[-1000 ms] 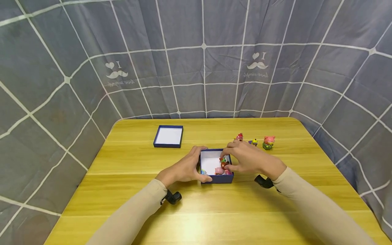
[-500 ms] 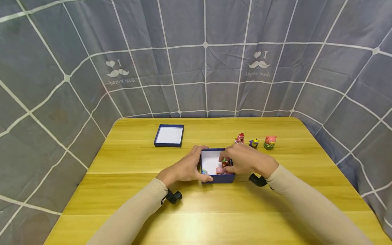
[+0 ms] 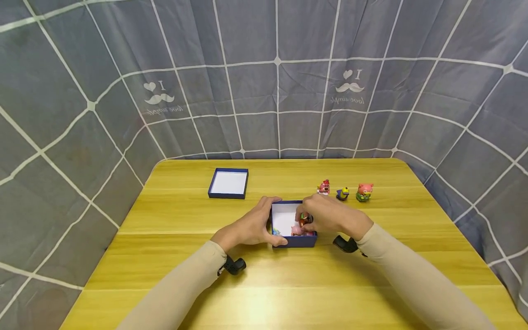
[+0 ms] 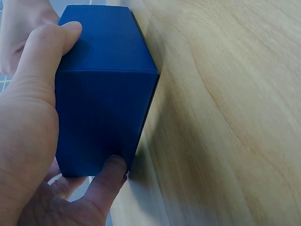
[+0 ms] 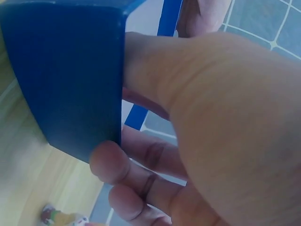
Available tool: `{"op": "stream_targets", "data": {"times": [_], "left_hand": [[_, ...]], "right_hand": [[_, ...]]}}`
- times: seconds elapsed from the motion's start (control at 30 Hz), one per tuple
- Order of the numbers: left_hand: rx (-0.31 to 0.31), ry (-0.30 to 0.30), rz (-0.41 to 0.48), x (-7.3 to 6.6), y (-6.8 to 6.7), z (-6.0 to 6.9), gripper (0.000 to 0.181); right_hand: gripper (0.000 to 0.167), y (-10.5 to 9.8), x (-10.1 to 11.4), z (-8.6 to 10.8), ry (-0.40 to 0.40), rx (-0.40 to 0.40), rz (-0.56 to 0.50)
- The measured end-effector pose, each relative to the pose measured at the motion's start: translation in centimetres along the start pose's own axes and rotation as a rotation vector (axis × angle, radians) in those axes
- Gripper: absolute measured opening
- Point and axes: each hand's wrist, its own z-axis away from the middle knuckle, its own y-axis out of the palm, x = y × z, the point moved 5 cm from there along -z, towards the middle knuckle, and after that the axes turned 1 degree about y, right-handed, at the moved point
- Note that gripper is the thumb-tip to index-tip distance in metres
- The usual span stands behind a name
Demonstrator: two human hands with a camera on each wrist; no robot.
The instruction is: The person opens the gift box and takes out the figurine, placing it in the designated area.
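A dark blue open-topped box [image 3: 294, 242] with a white inside stands on the table. My left hand [image 3: 249, 224] grips its left side, thumb on the front wall and fingers along the side, as the left wrist view also shows. Over the right wall, my right hand [image 3: 335, 213] reaches in and pinches a small brown and green toy figurine [image 3: 304, 222], partly hidden by the fingers. In the right wrist view, some of its fingers stay outside the box wall [image 5: 66, 75]. Inside, a pink figurine [image 3: 295, 230] and a light blue figurine [image 3: 277, 232] lie near the front wall.
The box's blue lid [image 3: 228, 195] lies inside-up at the back left. Behind the right hand stand a red and pink figurine [image 3: 324, 187], a yellow and purple figurine [image 3: 342, 194] and a pink and green figurine [image 3: 365, 192]. A grey checked curtain [image 3: 255, 91] surrounds the wooden table.
My right hand has moved slightly left and lower into the box, its fingers closing in around the brown figurine. The left hand keeps its grip on the box.
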Motion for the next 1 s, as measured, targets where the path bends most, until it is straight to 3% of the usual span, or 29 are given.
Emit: {"op": "stream_targets", "data": {"times": [1.0], "left_hand": [[-0.005, 0.016, -0.006, 0.3, -0.1, -0.1, 0.125]], "right_hand": [[0.023, -1.0, 0.5, 1.8, -0.047, -0.140, -0.081]]}}
